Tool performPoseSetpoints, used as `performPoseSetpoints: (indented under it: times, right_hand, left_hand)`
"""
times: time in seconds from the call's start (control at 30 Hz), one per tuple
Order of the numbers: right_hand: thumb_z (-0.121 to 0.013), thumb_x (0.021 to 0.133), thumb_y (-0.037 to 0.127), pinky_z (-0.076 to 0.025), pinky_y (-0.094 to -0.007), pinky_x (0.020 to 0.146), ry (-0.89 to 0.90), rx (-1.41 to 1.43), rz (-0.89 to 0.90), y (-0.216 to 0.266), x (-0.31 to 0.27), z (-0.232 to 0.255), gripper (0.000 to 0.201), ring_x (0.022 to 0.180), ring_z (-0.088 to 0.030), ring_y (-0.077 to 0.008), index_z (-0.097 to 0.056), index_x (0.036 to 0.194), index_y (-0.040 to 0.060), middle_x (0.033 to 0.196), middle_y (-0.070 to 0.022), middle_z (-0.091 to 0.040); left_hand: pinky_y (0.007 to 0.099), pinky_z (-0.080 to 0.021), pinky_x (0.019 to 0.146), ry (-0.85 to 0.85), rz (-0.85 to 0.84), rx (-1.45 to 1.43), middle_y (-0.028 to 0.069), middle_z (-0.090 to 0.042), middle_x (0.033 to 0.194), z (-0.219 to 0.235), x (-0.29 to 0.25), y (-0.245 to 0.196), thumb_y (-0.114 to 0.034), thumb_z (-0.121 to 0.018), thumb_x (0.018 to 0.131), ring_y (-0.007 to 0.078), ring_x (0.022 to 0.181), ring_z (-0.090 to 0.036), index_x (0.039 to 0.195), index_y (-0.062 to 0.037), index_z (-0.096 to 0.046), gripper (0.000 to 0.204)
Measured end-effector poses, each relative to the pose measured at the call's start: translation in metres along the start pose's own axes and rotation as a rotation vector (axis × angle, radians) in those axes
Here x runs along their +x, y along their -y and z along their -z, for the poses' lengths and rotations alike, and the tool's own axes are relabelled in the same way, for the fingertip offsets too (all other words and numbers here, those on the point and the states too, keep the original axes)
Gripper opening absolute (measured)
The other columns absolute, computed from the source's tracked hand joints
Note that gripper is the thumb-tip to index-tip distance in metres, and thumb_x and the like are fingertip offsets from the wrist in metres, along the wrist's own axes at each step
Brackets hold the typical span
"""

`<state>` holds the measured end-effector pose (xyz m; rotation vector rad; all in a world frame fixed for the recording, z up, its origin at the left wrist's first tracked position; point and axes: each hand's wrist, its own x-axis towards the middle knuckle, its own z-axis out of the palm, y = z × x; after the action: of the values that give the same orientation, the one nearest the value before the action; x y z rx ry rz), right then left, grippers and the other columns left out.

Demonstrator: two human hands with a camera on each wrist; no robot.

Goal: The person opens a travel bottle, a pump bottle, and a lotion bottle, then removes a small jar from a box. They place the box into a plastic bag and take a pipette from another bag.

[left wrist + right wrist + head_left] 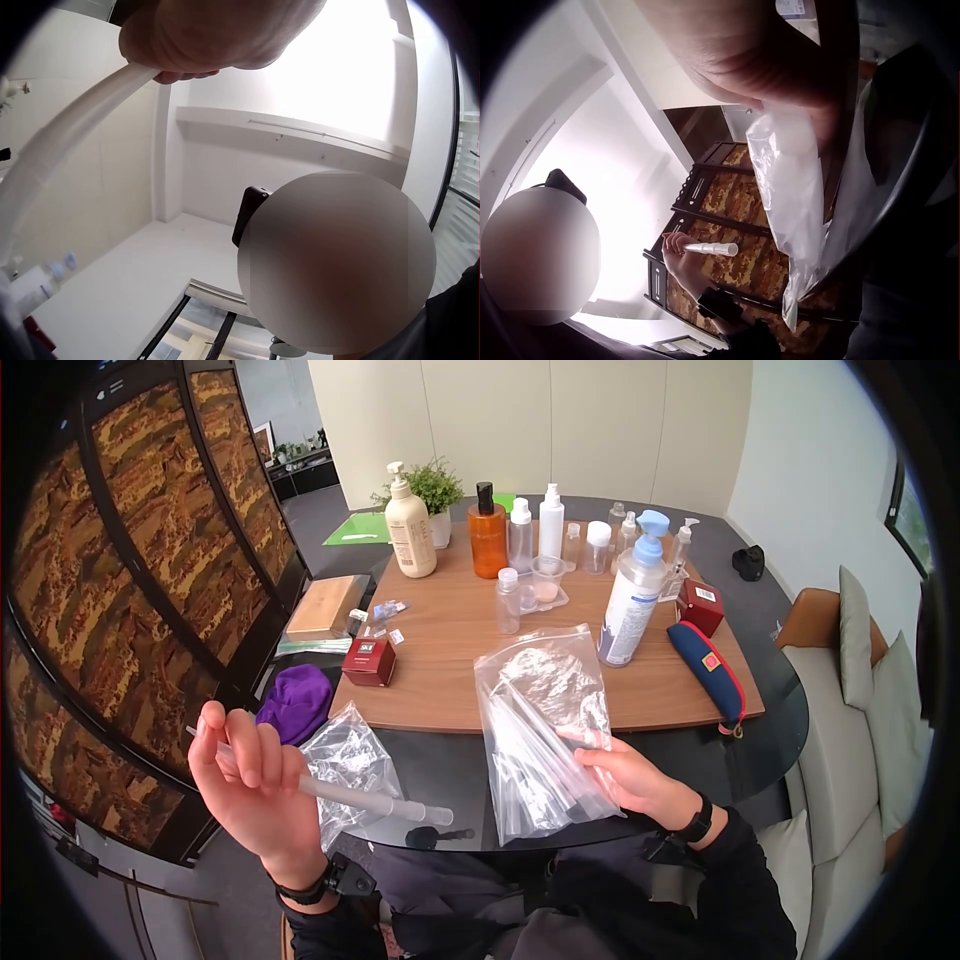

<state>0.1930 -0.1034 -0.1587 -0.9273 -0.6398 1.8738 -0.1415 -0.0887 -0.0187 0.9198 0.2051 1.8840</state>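
My left hand (255,795) is raised at the table's front left and holds a long translucent plastic tube (375,798) in its curled fingers. The tube's stepped, wider end points right, over the dark glass edge; its thin end sticks out behind the fingers. In the right wrist view the same tube (714,248) shows its rings. My right hand (640,778) grips the lower right side of a clear plastic bag (548,665), thumb on top, other fingers mostly hidden beneath. Several similar pale tubes (530,765) lie inside the bag. Another crumpled clear bag (355,760) lies beside my left hand.
On the wooden board (440,680) stand a cream pump bottle (410,530), an amber bottle (487,540), a large blue-topped pump bottle (632,605) and several small bottles. A red box (369,662), a purple cloth (297,703) and a navy pouch (707,670) lie around.
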Motion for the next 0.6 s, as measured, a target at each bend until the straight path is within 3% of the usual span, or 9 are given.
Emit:
performPoseSetpoints:
  times: [0.13,0.37,0.47,0.5,0.6]
  right_hand:
    - [-0.048,0.094,0.002,-0.046,-0.0372,0.099,-0.052,-0.05,0.039,0.006,-0.009,0.004,0.047,0.116,-0.055,-0.023,-0.036,0.139,0.0009,0.132,-0.0138,-0.051]
    - [-0.056,0.09,-0.001,-0.043,-0.0323,0.098,-0.211,-0.489,0.31,0.018,-0.036,0.013,0.07,0.124,-0.048,-0.0229,-0.017,0.148,0.0026,0.136,-0.0174,-0.046]
    - [-0.059,0.089,0.001,-0.041,-0.0334,0.1,-0.245,-0.686,0.479,0.022,-0.045,0.018,0.072,0.124,-0.046,-0.0249,-0.018,0.148,0.0048,0.138,-0.0191,-0.042]
    - [-0.062,0.088,0.005,-0.038,-0.0352,0.102,-0.31,-0.856,0.566,0.025,-0.051,0.012,0.065,0.125,-0.046,-0.0256,-0.03,0.144,0.0054,0.139,-0.018,-0.041]
    - [-0.064,0.087,0.009,-0.036,-0.0364,0.104,-0.239,-1.332,0.854,0.05,-0.061,-0.021,0.053,0.125,-0.045,-0.0258,-0.044,0.136,0.0049,0.138,-0.0149,-0.044]
  left_hand:
    - [0.0197,-0.024,0.035,0.006,0.006,-0.027,-0.004,-0.032,0.055,0.006,0.002,0.002,-0.021,-0.04,0.099,0.0044,0.042,-0.025,0.096,-0.0102,-0.051,0.016]
    - [0.0186,-0.028,0.036,0.102,0.033,-0.096,-0.0031,-0.033,0.057,-0.005,0.008,0.017,-0.021,-0.041,0.1,0.0039,0.044,-0.028,0.099,-0.0062,-0.054,0.02]
    - [0.019,-0.028,0.036,0.113,0.046,-0.102,-0.0033,-0.034,0.057,-0.011,0.01,0.023,-0.022,-0.041,0.1,0.0043,0.044,-0.028,0.099,-0.0068,-0.055,0.02]
    - [0.019,-0.028,0.036,0.105,0.049,-0.109,-0.0034,-0.034,0.057,-0.014,0.01,0.026,-0.022,-0.04,0.1,0.0044,0.044,-0.028,0.099,-0.0072,-0.054,0.021]
    - [0.019,-0.028,0.037,0.068,0.085,-0.119,-0.0037,-0.034,0.058,-0.035,0.012,0.041,-0.023,-0.039,0.1,0.0047,0.044,-0.028,0.096,-0.0087,-0.054,0.021]
